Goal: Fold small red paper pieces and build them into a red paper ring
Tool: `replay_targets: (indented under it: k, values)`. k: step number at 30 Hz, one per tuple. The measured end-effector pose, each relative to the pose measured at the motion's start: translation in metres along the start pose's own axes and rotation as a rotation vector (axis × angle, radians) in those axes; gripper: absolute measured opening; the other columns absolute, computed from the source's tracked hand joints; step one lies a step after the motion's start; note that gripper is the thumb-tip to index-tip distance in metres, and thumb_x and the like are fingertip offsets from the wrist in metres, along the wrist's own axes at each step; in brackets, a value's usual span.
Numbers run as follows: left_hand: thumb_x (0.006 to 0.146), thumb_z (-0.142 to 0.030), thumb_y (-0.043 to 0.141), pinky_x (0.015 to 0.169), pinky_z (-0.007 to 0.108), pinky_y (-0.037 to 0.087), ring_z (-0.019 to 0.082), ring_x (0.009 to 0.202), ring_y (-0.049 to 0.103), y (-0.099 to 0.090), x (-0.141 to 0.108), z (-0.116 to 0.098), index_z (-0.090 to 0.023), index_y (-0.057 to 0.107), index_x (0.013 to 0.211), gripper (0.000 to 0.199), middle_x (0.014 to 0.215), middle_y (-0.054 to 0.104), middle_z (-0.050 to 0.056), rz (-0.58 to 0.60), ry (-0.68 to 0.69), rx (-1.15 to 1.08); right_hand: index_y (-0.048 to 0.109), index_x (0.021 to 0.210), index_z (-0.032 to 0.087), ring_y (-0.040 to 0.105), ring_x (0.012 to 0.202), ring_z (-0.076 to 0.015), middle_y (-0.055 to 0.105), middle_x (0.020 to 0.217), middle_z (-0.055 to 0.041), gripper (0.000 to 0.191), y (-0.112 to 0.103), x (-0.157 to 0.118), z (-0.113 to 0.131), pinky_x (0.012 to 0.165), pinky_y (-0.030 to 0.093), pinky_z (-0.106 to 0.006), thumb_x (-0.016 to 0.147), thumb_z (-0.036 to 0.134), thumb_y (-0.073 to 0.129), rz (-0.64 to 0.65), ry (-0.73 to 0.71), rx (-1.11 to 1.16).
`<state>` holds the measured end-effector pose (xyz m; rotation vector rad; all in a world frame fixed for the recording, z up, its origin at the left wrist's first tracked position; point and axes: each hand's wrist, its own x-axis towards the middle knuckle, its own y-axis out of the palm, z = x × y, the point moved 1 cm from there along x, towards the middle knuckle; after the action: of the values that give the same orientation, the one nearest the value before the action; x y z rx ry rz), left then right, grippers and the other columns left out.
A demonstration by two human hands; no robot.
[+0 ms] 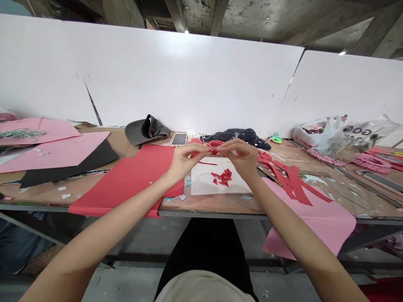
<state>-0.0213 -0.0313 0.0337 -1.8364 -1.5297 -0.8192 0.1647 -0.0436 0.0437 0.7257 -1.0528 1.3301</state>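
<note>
Left hand (189, 157) and right hand (242, 156) together pinch a small red piece (213, 151). Nearby, red scraps (224, 178) lie on a white sheet (202, 183).

Bare hands (185, 158) (244, 158): two. Caps (138, 132): one. Phones (179, 139) (384, 182): two. White sheets (203, 184): one. Black sheets (75, 164): one. Dark cloths (241, 135): one. Small red paper pieces (224, 178): several, overlapping, so their exact number cannot be told.
</note>
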Motion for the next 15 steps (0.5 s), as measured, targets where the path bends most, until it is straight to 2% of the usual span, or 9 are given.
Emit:
replay_targets:
  k: [4,11,15]
  values:
    - [0.075,-0.028,0.076,0.085,0.037,0.056,0.021,0.088,0.070,-0.0005,0.0004,0.0016,-0.023,0.077,0.081,0.008,0.089,0.076,0.005,0.012,0.009,0.001,0.076,0.080,0.030,0.067,0.078,-0.0178,0.071,0.081,0.0001,0.013,0.0002,0.0010,0.0002,0.072,0.057,-0.036,0.081,0.018,0.071,0.012,-0.034,0.017]
    - [0.071,-0.029,0.079,0.079,0.036,0.058,0.021,0.082,0.070,0.0020,0.0022,-0.0028,-0.019,0.075,0.081,0.015,0.084,0.075,0.006,0.002,-0.120,-0.096,0.076,0.084,0.030,0.066,0.080,-0.0175,0.071,0.085,-0.0008,0.012,0.0002,0.0016,0.0017,0.071,0.056,-0.035,0.083,0.021,0.069,0.048,-0.027,-0.033]
    - [0.073,-0.026,0.078,0.077,0.034,0.057,0.020,0.083,0.070,0.0014,0.0028,-0.0033,-0.020,0.076,0.085,0.013,0.088,0.075,0.006,0.029,-0.090,-0.099,0.076,0.083,0.030,0.065,0.078,-0.0173,0.071,0.082,-0.0011,0.008,0.0013,0.0019,0.0031,0.069,0.055,-0.034,0.082,0.024,0.071,0.052,-0.038,-0.063]
